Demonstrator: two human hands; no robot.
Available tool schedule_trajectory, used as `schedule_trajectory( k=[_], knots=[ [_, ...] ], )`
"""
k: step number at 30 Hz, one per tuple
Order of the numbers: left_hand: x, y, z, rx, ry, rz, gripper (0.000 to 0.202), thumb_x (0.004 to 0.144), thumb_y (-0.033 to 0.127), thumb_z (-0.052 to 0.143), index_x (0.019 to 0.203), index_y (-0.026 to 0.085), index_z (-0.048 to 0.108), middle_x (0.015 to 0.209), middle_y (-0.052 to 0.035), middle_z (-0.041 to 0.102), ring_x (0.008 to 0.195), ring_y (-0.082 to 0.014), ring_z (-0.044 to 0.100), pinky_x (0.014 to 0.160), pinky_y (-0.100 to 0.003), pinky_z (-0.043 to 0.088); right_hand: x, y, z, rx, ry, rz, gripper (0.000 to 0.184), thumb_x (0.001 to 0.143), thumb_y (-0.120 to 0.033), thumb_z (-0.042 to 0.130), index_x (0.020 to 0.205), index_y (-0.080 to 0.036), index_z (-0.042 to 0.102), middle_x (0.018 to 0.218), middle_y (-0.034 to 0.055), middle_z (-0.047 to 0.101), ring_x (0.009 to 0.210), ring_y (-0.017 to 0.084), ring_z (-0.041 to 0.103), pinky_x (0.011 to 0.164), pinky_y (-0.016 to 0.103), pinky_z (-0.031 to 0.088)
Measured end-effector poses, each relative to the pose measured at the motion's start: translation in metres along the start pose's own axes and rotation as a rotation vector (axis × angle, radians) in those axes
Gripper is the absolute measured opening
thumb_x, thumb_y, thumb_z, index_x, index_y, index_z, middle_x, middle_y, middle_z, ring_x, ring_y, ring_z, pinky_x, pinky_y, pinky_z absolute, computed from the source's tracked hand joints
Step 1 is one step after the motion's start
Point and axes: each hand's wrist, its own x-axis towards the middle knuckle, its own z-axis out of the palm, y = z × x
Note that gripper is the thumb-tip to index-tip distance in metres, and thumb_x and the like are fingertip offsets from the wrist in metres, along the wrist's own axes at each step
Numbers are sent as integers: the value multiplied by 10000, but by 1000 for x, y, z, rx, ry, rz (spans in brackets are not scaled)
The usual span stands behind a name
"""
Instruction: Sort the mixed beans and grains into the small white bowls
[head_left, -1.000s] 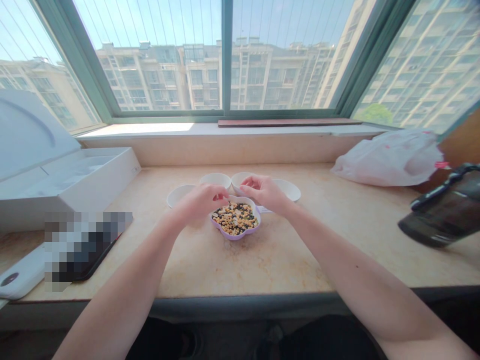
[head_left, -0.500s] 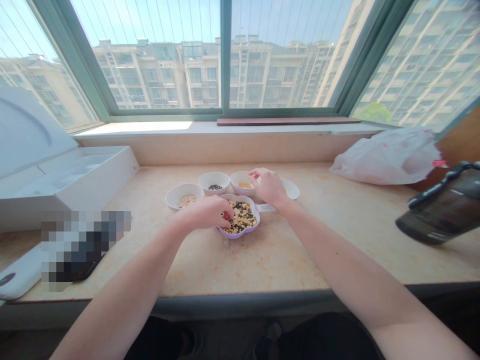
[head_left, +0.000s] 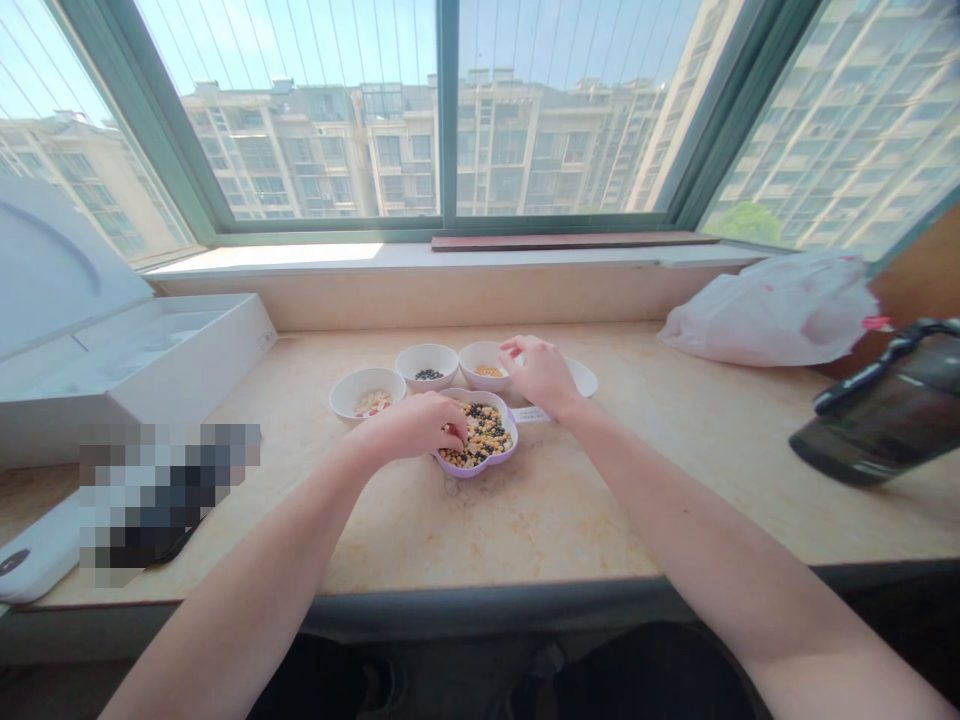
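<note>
A purple flower-shaped bowl (head_left: 504,458) of mixed yellow and black beans sits mid-counter. My left hand (head_left: 412,424) rests at its left rim, fingers pinched together in the beans. My right hand (head_left: 541,372) hovers behind it with fingers curled, over a white bowl holding yellow beans (head_left: 484,366). To the left stand a white bowl with black beans (head_left: 427,364) and a white bowl with pale beans (head_left: 366,394). A white dish (head_left: 584,378) peeks out right of my right hand.
An open white box (head_left: 142,365) stands at the left, with a blurred dark object (head_left: 161,490) and a white device (head_left: 37,550) in front. A white plastic bag (head_left: 780,310) and a dark bottle (head_left: 877,415) lie at the right. The counter edge (head_left: 480,590) runs near me.
My left hand dropped from above the small bowls down into the left side of the purple bowl. My right hand moved back over the yellow-bean bowl. The small bowls became visible.
</note>
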Motion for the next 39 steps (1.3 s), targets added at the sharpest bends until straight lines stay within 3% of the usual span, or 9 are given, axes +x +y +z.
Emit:
schedule_trajectory(
  k=[3, 7, 14, 18, 23, 29, 33, 36, 39],
  knots=[
    [2, 4, -6, -33, -145, 20, 185, 823, 193, 622, 713, 242, 763, 774, -22, 743, 687, -173, 647, 630, -255, 457, -1, 0, -2, 12, 8, -3, 186, 929, -238, 631, 1040, -167, 762, 1019, 111, 755, 908, 237, 682, 878, 364, 495],
    [5, 8, -9, -252, -48, -33, 136, 856, 297, 655, 827, 223, 766, 848, -37, 745, 743, -173, 643, 647, -258, 470, -2, 0, -3, 35, 11, -23, 179, 926, -247, 637, 1027, -173, 764, 994, 103, 759, 859, 225, 679, 870, 363, 496],
    [4, 21, -17, -1031, 114, -154, 399, 768, 554, 793, 839, 178, 681, 721, -22, 598, 608, -106, 502, 574, -251, 426, -5, -1, 4, 70, -14, -63, 169, 925, -279, 649, 1008, -187, 765, 981, 88, 766, 823, 211, 682, 847, 351, 506],
    [1, 24, -21, -1170, 140, -180, 445, 674, 545, 885, 811, 189, 656, 726, -20, 579, 629, -110, 505, 583, -254, 441, -6, -1, 5, 79, -27, -78, 158, 928, -279, 653, 991, -190, 768, 982, 84, 769, 816, 207, 683, 852, 348, 504],
    [4, 20, -18, -1242, 181, -162, 370, 742, 468, 867, 849, 200, 635, 764, -9, 579, 687, -111, 538, 635, -244, 460, -9, -7, 2, 126, -117, -145, 155, 931, -260, 646, 986, -189, 772, 1037, 85, 779, 807, 199, 676, 817, 336, 491],
    [11, -4, -20, -960, 405, -155, 291, 908, 494, 662, 917, 208, 608, 867, -25, 635, 719, -121, 578, 695, -268, 502, -19, -17, 3, 128, -329, -238, 169, 935, -269, 629, 897, -204, 781, 876, 58, 772, 769, 192, 653, 716, 306, 435],
    [12, -28, -27, -243, 545, -199, 171, 941, 330, 571, 900, 197, 670, 897, -54, 711, 845, -184, 646, 820, -321, 516, -28, -25, 4, 150, -433, -364, 171, 931, -282, 636, 865, -224, 782, 849, 48, 760, 758, 190, 647, 706, 309, 421],
    [12, -38, -31, 159, 480, -218, 243, 970, 265, 500, 923, 184, 724, 1001, -98, 758, 939, -238, 679, 896, -371, 506, -33, -32, 2, 211, -540, -475, 147, 918, -319, 664, 932, -240, 788, 953, 52, 761, 845, 207, 667, 770, 326, 452],
    [16, -41, -32, 355, 446, -282, 300, 997, 262, 467, 994, 187, 757, 1069, -118, 775, 970, -262, 704, 894, -372, 512, -36, -37, 2, 225, -642, -536, 232, 856, -329, 737, 1067, -240, 778, 1088, 64, 741, 955, 235, 667, 844, 350, 468]
  ],
)
